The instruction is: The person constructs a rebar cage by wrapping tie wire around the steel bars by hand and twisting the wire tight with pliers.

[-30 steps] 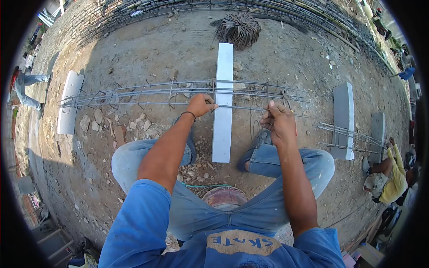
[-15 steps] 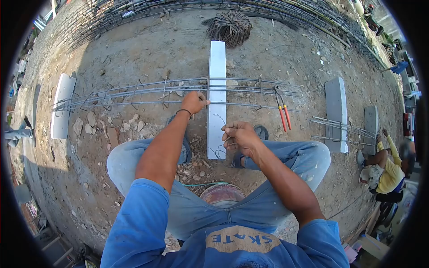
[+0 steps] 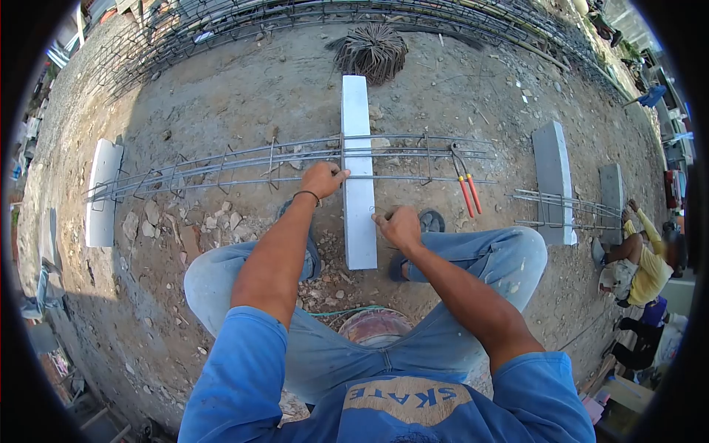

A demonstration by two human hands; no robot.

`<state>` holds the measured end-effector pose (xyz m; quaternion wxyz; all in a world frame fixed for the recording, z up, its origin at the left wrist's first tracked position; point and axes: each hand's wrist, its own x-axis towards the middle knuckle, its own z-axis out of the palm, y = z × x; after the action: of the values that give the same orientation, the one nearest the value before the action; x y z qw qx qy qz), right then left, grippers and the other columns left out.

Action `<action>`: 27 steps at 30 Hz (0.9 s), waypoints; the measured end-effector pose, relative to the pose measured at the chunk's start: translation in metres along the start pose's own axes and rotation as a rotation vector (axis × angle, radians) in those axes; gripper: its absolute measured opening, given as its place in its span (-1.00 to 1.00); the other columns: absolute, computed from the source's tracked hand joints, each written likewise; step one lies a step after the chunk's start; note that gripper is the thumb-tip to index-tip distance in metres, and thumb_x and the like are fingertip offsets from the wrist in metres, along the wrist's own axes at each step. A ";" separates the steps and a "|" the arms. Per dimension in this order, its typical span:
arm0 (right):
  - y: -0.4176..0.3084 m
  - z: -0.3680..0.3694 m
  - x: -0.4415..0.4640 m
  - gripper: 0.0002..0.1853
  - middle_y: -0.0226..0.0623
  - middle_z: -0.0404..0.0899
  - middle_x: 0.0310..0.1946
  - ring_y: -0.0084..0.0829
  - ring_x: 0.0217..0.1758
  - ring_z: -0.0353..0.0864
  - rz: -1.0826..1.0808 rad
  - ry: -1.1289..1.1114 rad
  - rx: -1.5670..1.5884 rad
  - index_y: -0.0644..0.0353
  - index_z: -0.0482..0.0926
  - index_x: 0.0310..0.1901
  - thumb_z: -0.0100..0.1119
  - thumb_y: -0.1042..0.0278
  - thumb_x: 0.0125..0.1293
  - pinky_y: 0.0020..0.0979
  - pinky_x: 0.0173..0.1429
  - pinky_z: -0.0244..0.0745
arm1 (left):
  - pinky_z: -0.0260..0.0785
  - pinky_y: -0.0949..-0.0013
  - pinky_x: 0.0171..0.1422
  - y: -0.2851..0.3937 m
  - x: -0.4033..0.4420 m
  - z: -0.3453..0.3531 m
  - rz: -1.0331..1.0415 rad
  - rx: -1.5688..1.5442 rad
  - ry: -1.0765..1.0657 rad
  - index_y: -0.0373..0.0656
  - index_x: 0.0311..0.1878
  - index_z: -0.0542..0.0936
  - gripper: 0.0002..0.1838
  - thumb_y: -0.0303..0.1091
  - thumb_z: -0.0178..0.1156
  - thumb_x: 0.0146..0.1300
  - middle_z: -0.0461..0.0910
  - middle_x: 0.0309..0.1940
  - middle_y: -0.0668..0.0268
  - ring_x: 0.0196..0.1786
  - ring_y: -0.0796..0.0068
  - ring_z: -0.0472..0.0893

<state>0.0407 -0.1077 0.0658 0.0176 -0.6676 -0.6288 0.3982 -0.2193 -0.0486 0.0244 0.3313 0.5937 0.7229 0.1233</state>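
A long cage of thin steel bars with stirrups (image 3: 244, 164) lies across the white block (image 3: 356, 199) in front of me. My left hand (image 3: 323, 179) is closed on the near bar, just left of that block. To the right of the block's lower half, my right hand (image 3: 399, 227) is closed, with a small bit of wire showing at its fingertips over the block. Pliers with red and yellow handles (image 3: 469, 193) lie at the cage's right part, their jaws by the bars.
A white block (image 3: 103, 199) supports the cage's left end. At right, two grey blocks (image 3: 554, 181) carry a second cage, beside a crouching person in yellow (image 3: 650, 273). A bundle of metal strips (image 3: 373, 53) and long steel cages (image 3: 214, 29) lie at the far side.
The pliers have left my right hand and now lie on the right. My right hand moved down and left, picking up wire by the middle block. My left hand stays at the bar.
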 end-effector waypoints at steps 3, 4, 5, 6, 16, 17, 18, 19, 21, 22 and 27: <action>-0.034 0.016 -0.017 -0.29 0.26 0.74 -0.17 0.19 -0.05 0.79 -0.050 0.060 -0.143 0.46 0.64 -0.19 0.54 -0.24 0.17 0.04 0.02 0.63 | 0.57 0.00 0.12 0.000 0.002 0.002 -0.035 0.019 -0.047 -0.04 -0.10 0.86 -0.51 0.22 0.32 0.34 0.81 -0.14 0.04 -0.03 -0.04 0.76; -0.037 0.028 -0.018 -0.22 0.24 0.75 -0.15 0.16 -0.02 0.79 -0.099 0.059 -0.168 0.48 0.58 -0.06 0.54 -0.26 0.16 0.02 0.07 0.64 | 0.57 0.00 0.10 -0.001 0.003 0.003 -0.012 0.022 -0.035 -0.03 -0.11 0.86 -0.52 0.21 0.34 0.33 0.81 -0.16 0.04 -0.04 -0.04 0.76; -0.039 0.038 -0.018 -0.14 0.21 0.75 -0.12 0.13 0.01 0.79 -0.149 0.059 -0.195 0.50 0.53 0.07 0.54 -0.28 0.15 -0.01 0.11 0.65 | 0.58 -0.01 0.09 -0.004 0.005 0.005 0.009 0.024 -0.021 -0.03 -0.13 0.86 -0.53 0.20 0.35 0.32 0.81 -0.17 0.04 -0.05 -0.04 0.76; -0.041 0.045 -0.015 -0.14 0.21 0.75 -0.12 0.13 0.01 0.79 -0.146 0.058 -0.193 0.50 0.53 0.07 0.54 -0.28 0.15 -0.01 0.11 0.65 | 0.58 -0.01 0.09 -0.005 0.006 0.007 0.010 0.026 -0.024 -0.03 -0.13 0.86 -0.53 0.20 0.35 0.32 0.81 -0.17 0.04 -0.05 -0.04 0.76; -0.062 0.041 -0.011 0.02 0.17 0.72 0.09 0.03 0.14 0.78 0.096 -0.023 -0.283 0.51 0.29 0.30 0.51 -0.26 0.16 -0.12 0.25 0.64 | 0.43 -0.06 0.18 -0.001 -0.001 0.013 -0.040 0.003 0.067 -0.01 -0.24 0.87 -0.59 0.16 0.43 0.25 0.82 -0.23 0.13 -0.09 0.01 0.75; -0.062 0.040 -0.012 0.03 0.16 0.72 0.11 0.01 0.16 0.78 0.109 -0.031 -0.303 0.51 0.27 0.33 0.51 -0.25 0.16 -0.14 0.26 0.64 | 0.43 -0.07 0.16 -0.002 -0.002 0.012 -0.042 -0.011 0.064 -0.01 -0.26 0.87 -0.59 0.16 0.43 0.25 0.81 -0.26 0.13 -0.10 0.01 0.75; -0.058 0.037 -0.011 0.03 0.16 0.72 0.11 0.01 0.16 0.78 0.112 -0.034 -0.302 0.51 0.27 0.33 0.51 -0.25 0.16 -0.14 0.26 0.64 | 0.43 -0.07 0.16 -0.005 -0.003 0.010 -0.043 -0.009 0.060 -0.01 -0.26 0.87 -0.59 0.16 0.43 0.25 0.81 -0.26 0.13 -0.10 0.01 0.75; -0.049 0.030 -0.007 0.05 0.14 0.72 0.11 0.00 0.16 0.78 0.089 -0.036 -0.359 0.51 0.26 0.36 0.51 -0.25 0.17 -0.14 0.25 0.64 | 0.44 -0.04 0.15 -0.006 -0.004 0.010 -0.049 -0.007 0.068 -0.01 -0.27 0.86 -0.60 0.16 0.43 0.25 0.81 -0.30 0.14 -0.12 0.02 0.75; -0.035 0.006 -0.001 0.07 0.10 0.74 0.10 -0.03 0.16 0.78 0.058 -0.041 -0.421 0.53 0.25 0.42 0.51 -0.22 0.18 -0.16 0.23 0.66 | 0.45 -0.02 0.15 -0.007 -0.003 0.009 -0.053 -0.008 0.082 -0.01 -0.28 0.86 -0.60 0.16 0.43 0.24 0.80 -0.33 0.14 -0.13 0.04 0.75; -0.029 -0.005 0.002 0.07 0.10 0.74 0.10 -0.03 0.16 0.78 0.057 -0.039 -0.420 0.53 0.25 0.42 0.51 -0.22 0.18 -0.16 0.23 0.66 | 0.45 -0.01 0.14 -0.008 -0.002 0.011 -0.048 -0.017 0.085 -0.01 -0.29 0.86 -0.60 0.16 0.43 0.25 0.80 -0.35 0.15 -0.15 0.04 0.75; -0.022 -0.029 0.008 -0.02 0.11 0.75 0.06 -0.04 0.13 0.79 0.005 -0.033 -0.486 0.49 0.33 0.34 0.52 -0.19 0.18 -0.14 0.21 0.67 | 0.47 0.00 0.13 -0.012 0.007 0.014 -0.046 -0.002 0.112 -0.01 -0.30 0.86 -0.57 0.19 0.42 0.26 0.79 -0.39 0.17 -0.19 0.05 0.75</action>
<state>0.0381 -0.0821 0.0929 -0.1547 -0.6474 -0.7046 0.2461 -0.2203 -0.0484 0.0052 0.2935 0.5689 0.7536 0.1494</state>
